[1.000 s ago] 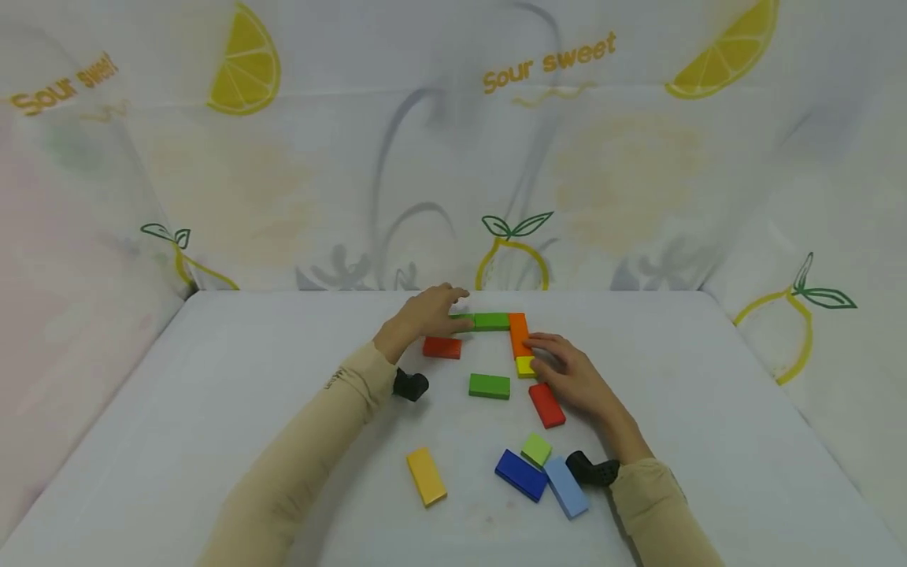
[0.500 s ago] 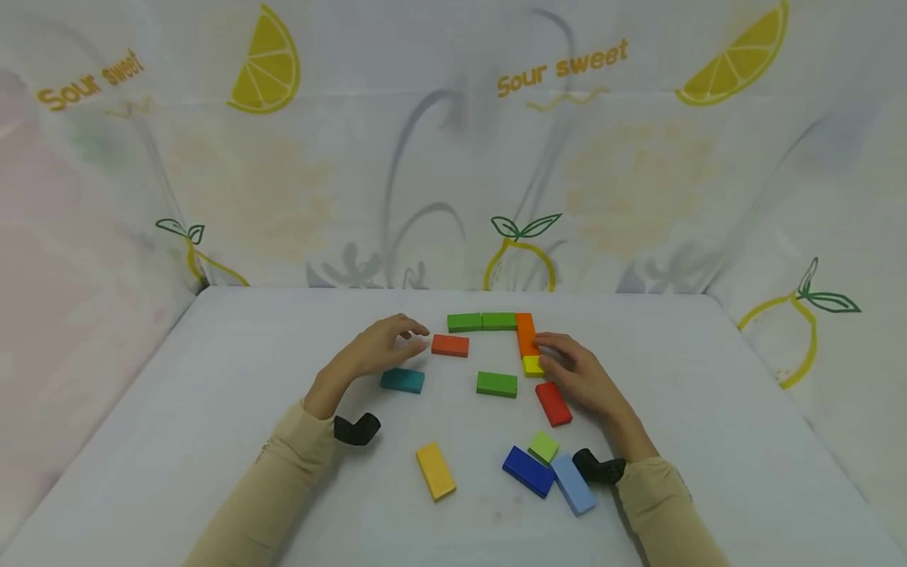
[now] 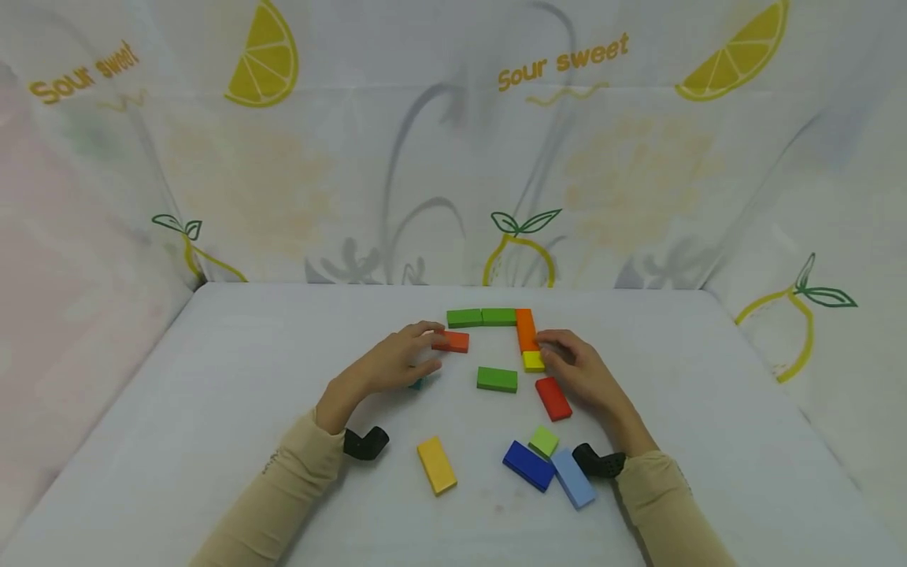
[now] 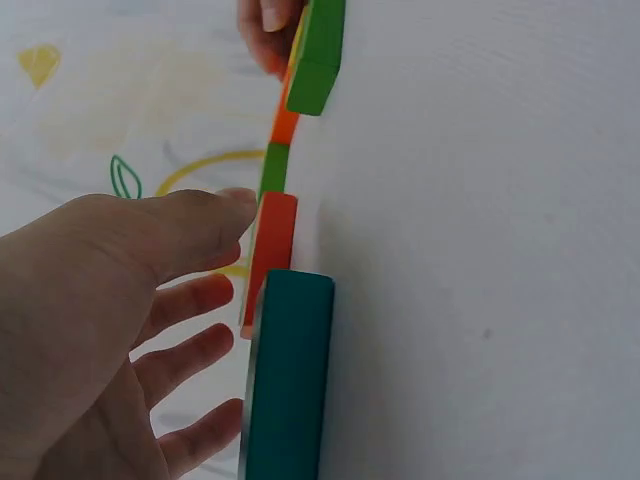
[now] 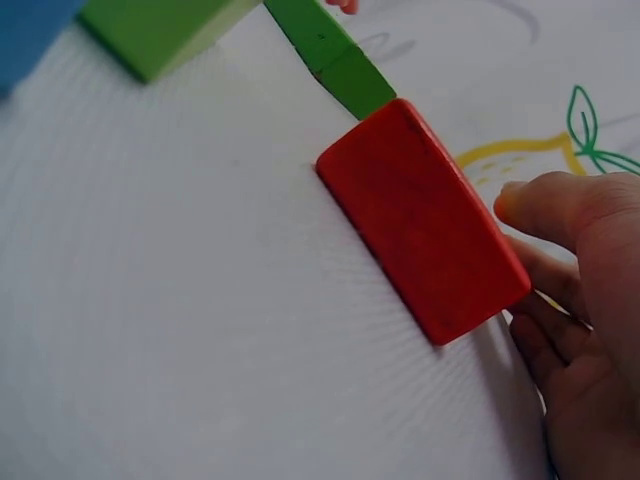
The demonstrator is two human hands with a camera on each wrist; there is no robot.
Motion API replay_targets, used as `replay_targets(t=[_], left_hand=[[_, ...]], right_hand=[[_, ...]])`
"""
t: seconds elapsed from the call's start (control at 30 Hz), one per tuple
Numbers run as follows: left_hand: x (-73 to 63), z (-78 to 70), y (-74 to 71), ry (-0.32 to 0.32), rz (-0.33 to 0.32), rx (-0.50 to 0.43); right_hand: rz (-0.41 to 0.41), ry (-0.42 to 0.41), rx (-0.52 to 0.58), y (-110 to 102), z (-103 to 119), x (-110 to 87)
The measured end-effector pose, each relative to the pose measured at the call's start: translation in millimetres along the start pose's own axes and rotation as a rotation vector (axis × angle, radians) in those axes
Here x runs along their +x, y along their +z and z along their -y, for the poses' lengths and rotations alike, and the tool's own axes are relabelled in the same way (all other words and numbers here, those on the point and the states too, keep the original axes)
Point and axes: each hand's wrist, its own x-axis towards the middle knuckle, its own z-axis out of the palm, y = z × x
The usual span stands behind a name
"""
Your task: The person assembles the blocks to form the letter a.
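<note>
Red-orange block (image 3: 457, 342) on the table (image 3: 354, 512), just at the left hand's (image 3: 390, 364) fingertips.
Its fingers are spread over the teal block (image 4: 290, 375), pinching nothing; the right hand (image 3: 583, 373) lies loosely curved beside the orange block (image 3: 526, 329) and yellow block (image 3: 533, 362), contact hard to judge. Best to close low on opposite sides, sparing the green blocks (image 3: 464, 318) behind.

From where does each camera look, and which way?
Head: on the head, facing forward and down over the table; left hand, right hand, sleeves show.
Left wrist: worn there, facing along the teal block; both hands show.
Right wrist: worn there, facing the red block; mainly right hand shows.
Head and right wrist share that block.
</note>
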Motion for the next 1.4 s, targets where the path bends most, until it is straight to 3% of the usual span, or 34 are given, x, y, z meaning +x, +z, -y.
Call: replay_targets(t=[0.27, 0.53, 0.8, 0.97, 1.23, 1.4], left_hand=[[0.1, -5.2, 5.4, -0.012, 0.009, 0.124], [-3.0, -8.3, 1.9, 0.009, -0.017, 0.127], [-7.0, -12.7, 5.3, 0.02, 0.005, 0.122], [-6.4, -12.9, 6.4, -0.006, -0.012, 0.148], [-4.5, -17.1, 7.4, -0.016, -0.047, 0.138], [-3.5, -18.6, 8.4, -0.013, -0.042, 0.139]], right_hand=[[0.012, 0.034, -0.054, -4.2, 26.9, -3.0], [0.032, 0.005, -0.073, -3.9, 4.4, 3.4], [0.034, -0.026, -0.108, -15.1, 20.3, 3.9], [0.087, -0.083, -0.161, -16.1, 33.4, 6.9], [0.164, -0.125, -0.296, -1.6, 68.1, 2.0], [0.217, -0.144, -0.427, 16.8, 75.9, -1.0]])
